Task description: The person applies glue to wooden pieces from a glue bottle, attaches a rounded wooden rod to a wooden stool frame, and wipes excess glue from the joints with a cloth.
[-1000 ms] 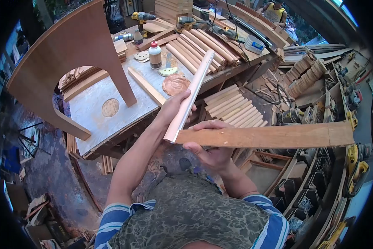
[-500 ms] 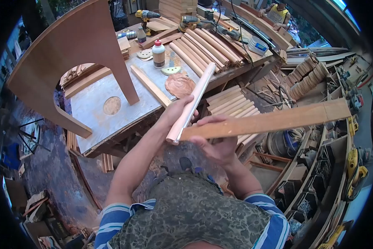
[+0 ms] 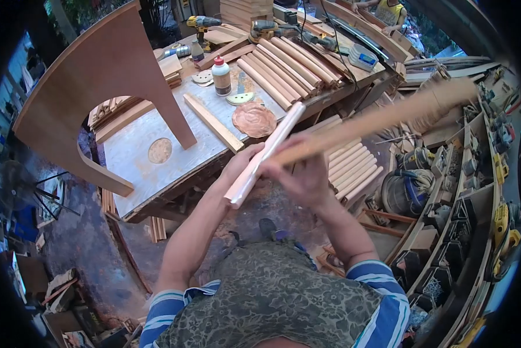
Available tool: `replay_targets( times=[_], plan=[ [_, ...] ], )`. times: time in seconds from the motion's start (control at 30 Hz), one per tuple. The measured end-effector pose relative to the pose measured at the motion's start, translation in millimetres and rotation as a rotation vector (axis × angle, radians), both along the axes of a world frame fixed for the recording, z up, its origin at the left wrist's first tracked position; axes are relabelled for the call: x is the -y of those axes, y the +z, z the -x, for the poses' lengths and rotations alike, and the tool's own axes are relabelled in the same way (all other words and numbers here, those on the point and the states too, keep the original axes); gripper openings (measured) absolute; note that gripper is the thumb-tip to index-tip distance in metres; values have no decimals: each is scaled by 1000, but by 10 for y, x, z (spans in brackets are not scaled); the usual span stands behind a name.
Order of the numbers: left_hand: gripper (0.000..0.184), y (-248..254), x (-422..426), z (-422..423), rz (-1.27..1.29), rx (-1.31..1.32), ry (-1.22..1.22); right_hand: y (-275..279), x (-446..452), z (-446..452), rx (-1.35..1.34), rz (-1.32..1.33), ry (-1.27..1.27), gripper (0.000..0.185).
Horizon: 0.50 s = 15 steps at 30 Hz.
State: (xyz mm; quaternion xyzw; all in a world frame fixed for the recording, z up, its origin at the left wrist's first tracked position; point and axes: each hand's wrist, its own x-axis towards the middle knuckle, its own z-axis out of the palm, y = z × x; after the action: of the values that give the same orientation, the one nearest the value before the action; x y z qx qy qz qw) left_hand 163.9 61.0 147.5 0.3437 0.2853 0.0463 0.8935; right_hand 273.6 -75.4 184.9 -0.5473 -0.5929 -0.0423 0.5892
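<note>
My left hand [image 3: 241, 166] is closed around a pale wooden strip [image 3: 285, 123], which slants up and away from me. A whitish, wet-looking coat covers its upper edge. My right hand [image 3: 304, 181] grips a longer flat wooden board [image 3: 382, 120] near its close end; motion blurs both. That end of the board lies against or just above the coated edge; I cannot tell whether they touch. Past my hands, a red-capped bottle [image 3: 221, 78] stands on the workbench [image 3: 124, 185] beside a round brown disc [image 3: 254, 119].
A curved wooden panel [image 3: 92, 64] stands on the bench at left. Rounded wooden strips [image 3: 278, 72] are stacked at the back, near a yellow drill [image 3: 202, 24]. More strips [image 3: 353, 168] lie below the bench. Tool shelves [image 3: 446, 232] line the right; another person [image 3: 391, 14] is far off.
The board's close end has moved from the strip's near end up along the coated edge. The board's far end has swung upward, and the strip has dropped slightly towards me.
</note>
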Motion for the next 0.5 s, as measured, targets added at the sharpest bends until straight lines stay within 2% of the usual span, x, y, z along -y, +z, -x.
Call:
replay_targets(
  times=[0.07,0.13,0.17,0.33,0.4,0.43,0.5],
  plan=[
    [33,-10,18,75,49,14,-71,90,-141,-163,-322,111,-19,57],
    [28,-15,51,119,324,124,-91,145,-251,-442,-74,195,-218,57],
    [25,42,54,144,334,140,-94,194,-264,-488,-118,288,-213,60],
    [26,43,75,192,222,32,-14,236,-171,-114,-117,279,-68,68],
    [26,59,113,167,-147,56,15,172,-119,106,-193,216,68,67],
    [26,25,138,148,-88,24,100,137,-114,138,-187,179,86,66],
    [27,14,108,229,-21,16,81,102,-214,-23,-170,155,57,65]
  ],
)
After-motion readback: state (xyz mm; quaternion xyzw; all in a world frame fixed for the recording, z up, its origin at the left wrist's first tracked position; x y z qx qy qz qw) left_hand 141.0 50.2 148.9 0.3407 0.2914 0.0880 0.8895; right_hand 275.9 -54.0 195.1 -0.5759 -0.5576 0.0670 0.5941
